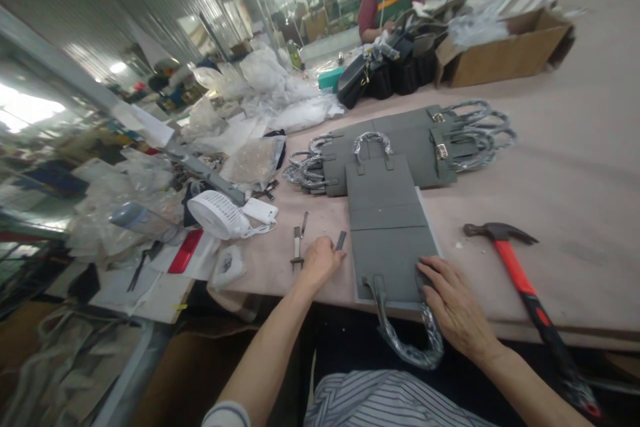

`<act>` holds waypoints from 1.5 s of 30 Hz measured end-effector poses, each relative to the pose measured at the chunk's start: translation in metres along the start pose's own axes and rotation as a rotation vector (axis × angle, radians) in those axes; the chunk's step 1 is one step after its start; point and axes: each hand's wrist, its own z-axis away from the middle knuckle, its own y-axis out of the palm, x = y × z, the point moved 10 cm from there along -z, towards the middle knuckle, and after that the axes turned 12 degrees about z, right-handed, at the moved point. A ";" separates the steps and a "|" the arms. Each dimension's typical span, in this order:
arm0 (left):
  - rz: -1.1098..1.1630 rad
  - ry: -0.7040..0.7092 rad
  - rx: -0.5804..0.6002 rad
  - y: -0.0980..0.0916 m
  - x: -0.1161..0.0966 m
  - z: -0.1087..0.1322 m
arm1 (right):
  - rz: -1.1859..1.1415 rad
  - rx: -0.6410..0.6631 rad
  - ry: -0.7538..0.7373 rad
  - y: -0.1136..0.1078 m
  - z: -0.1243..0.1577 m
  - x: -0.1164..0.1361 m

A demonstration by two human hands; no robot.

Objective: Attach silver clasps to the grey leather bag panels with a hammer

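A grey-green bag panel [387, 213] lies flat before me, over a pale sheet, with one plastic-wrapped handle [407, 347] hanging past the table's front edge and another at its far end. My right hand [453, 300] rests on its near right corner, fingers bent over the edge by the handle's tab. Left of the panel, my left hand [324, 259] pinches a small dark grey strip [341, 241] between thumb and fingers. Two small metal tools [297, 247] lie just left of that hand.
Similar panels with wrapped handles [400, 140] are stacked behind. A red-handled hammer [517, 267] lies at right. A white fan [217, 215], red item [186, 251] and plastic bags sit left. Farther back are black bags [380, 77], an open carton [505, 63] and a person [390, 0].
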 end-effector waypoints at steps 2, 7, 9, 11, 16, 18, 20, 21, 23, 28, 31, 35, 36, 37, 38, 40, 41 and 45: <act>0.087 -0.053 0.029 0.003 0.002 -0.006 | -0.002 -0.002 0.003 -0.001 -0.001 0.001; 0.303 -0.117 0.106 0.005 0.013 -0.015 | -0.028 0.011 0.040 -0.003 -0.002 0.002; 0.437 -0.149 0.135 0.004 0.023 -0.011 | -0.030 0.015 0.061 -0.004 -0.002 0.003; 0.565 -0.170 0.151 0.002 0.032 -0.003 | -0.028 0.013 0.069 -0.005 -0.002 0.004; 1.230 -0.209 0.116 0.010 0.042 0.027 | -0.026 0.008 0.071 -0.006 -0.001 0.006; 1.505 -0.204 0.116 0.023 0.032 0.040 | -0.027 0.016 0.068 -0.006 -0.001 0.007; 1.591 -0.153 0.125 0.037 0.014 0.051 | -0.033 0.019 0.069 -0.006 -0.001 0.007; 1.592 -0.117 0.124 0.042 0.004 0.056 | -0.036 0.019 0.071 -0.006 -0.001 0.007; 1.532 -0.024 0.119 0.050 -0.017 0.063 | -0.040 0.015 0.075 -0.007 -0.002 0.007; 1.113 0.312 0.118 0.052 -0.054 0.080 | -0.044 0.014 0.088 -0.007 -0.002 0.006; 0.876 0.502 0.049 0.047 -0.061 0.091 | -0.045 0.019 0.100 -0.006 -0.001 0.004; 0.679 0.706 -0.054 0.040 -0.068 0.106 | -0.040 0.007 0.088 -0.006 0.000 0.005; 0.646 0.733 -0.069 0.039 -0.070 0.109 | -0.041 0.005 0.085 -0.007 -0.001 0.006; 0.622 0.742 -0.080 0.039 -0.071 0.110 | -0.045 0.004 0.084 -0.007 -0.001 0.006; 0.609 0.731 -0.086 0.040 -0.072 0.110 | -0.049 0.004 0.084 -0.008 -0.001 0.006; 0.612 0.675 -0.088 0.041 -0.070 0.107 | -0.058 0.008 0.085 -0.008 -0.001 0.006; 0.625 0.642 -0.083 0.042 -0.069 0.105 | -0.062 0.012 0.086 -0.007 -0.001 0.006; 0.662 0.589 -0.057 0.043 -0.068 0.100 | -0.061 0.018 0.096 -0.007 -0.001 0.005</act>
